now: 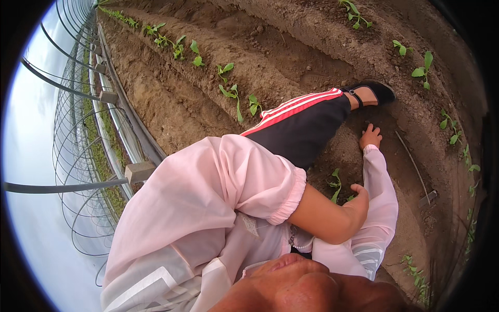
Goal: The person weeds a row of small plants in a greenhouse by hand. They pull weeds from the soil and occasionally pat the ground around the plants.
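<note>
My left hand, at the end of a pushed-up pink sleeve, is bent low over the soil. Beside it grows a leafy green seedling, and leaves show by its fingers; whether it grips anything is hidden. My right hand rests on the brown soil with its fingers somewhat spread, near my black shoe. No object shows in it. To its right lies a thin-handled tool with a small flat metal blade, perhaps a hand hoe.
Rows of seedlings stand on soil ridges at the upper left, with more seedlings at the right. My leg in black trousers stretches across the soil. At the left are hoops, wire netting and a block.
</note>
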Demonstrator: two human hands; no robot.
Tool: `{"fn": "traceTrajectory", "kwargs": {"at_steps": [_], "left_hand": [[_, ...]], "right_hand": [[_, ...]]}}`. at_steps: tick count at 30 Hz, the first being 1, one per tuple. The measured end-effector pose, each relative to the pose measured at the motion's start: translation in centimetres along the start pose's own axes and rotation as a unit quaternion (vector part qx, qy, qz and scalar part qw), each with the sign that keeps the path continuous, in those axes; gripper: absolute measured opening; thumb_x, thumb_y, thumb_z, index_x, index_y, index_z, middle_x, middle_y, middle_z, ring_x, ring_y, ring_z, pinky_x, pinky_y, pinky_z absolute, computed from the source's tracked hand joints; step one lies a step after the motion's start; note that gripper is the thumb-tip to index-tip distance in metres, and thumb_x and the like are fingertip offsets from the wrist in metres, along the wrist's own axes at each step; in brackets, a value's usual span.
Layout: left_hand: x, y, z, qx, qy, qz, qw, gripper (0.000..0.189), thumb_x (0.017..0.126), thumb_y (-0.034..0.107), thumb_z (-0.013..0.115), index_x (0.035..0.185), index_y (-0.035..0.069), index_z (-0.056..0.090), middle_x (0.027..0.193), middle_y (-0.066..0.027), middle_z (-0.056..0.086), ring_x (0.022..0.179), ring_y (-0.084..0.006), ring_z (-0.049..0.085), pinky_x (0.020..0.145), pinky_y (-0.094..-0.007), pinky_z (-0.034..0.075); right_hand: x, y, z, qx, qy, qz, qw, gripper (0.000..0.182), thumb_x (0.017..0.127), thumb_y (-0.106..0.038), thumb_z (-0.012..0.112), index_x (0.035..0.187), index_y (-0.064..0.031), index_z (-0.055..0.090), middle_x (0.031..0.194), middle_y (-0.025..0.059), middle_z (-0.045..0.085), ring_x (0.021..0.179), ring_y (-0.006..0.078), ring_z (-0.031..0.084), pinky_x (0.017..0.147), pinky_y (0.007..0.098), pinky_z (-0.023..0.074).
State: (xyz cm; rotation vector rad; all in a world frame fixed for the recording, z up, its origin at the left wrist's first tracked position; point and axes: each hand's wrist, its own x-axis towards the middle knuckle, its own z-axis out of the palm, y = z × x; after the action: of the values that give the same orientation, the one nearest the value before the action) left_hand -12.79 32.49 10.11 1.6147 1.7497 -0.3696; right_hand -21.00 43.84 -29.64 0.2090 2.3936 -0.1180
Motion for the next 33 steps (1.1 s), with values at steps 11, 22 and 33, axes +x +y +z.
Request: {"fn": "traceTrajectory", "kwargs": {"at_steps": [11,22,33], "left_hand": [[1.0,-0.1,-0.4,-0.028,-0.022,0.004,0.999,0.059,0.086,0.055,0.056,0.124,0.012,0.068,0.127,-0.0167,0.062,0.115,-0.0378,0.054,0.08,-0.0598,0.046],[1.2,0.1,-0.6,-0.033,-0.046,0.012,0.998,0.051,0.085,0.048,0.06,0.122,0.015,0.07,0.124,-0.0132,0.065,0.11,-0.0362,0.058,0.076,-0.0567,0.048],[2.5,0.7,-0.8,-0.001,-0.042,-0.002,0.999,0.042,0.087,0.038,0.059,0.118,0.012,0.071,0.116,-0.016,0.067,0.104,-0.0372,0.059,0.072,-0.0554,0.047]], "right_hand": [[1.5,4.5,-2.4,0.092,-0.005,0.223,0.971,0.093,0.094,-0.077,0.013,0.149,-0.0034,0.028,0.139,0.0297,0.046,0.127,0.0493,0.047,0.106,0.0537,0.0385],[0.9,-4.2,-3.8,0.068,0.048,0.193,0.978,0.094,0.089,-0.08,0.038,0.135,0.0012,0.047,0.129,0.0269,0.056,0.115,0.0413,0.061,0.088,0.0566,0.052],[1.9,-4.6,-0.9,0.077,0.124,0.023,0.989,0.05,0.093,-0.051,0.055,0.117,-0.0067,0.061,0.112,0.0252,0.065,0.101,0.0387,0.068,0.086,0.0463,0.0555]]}}
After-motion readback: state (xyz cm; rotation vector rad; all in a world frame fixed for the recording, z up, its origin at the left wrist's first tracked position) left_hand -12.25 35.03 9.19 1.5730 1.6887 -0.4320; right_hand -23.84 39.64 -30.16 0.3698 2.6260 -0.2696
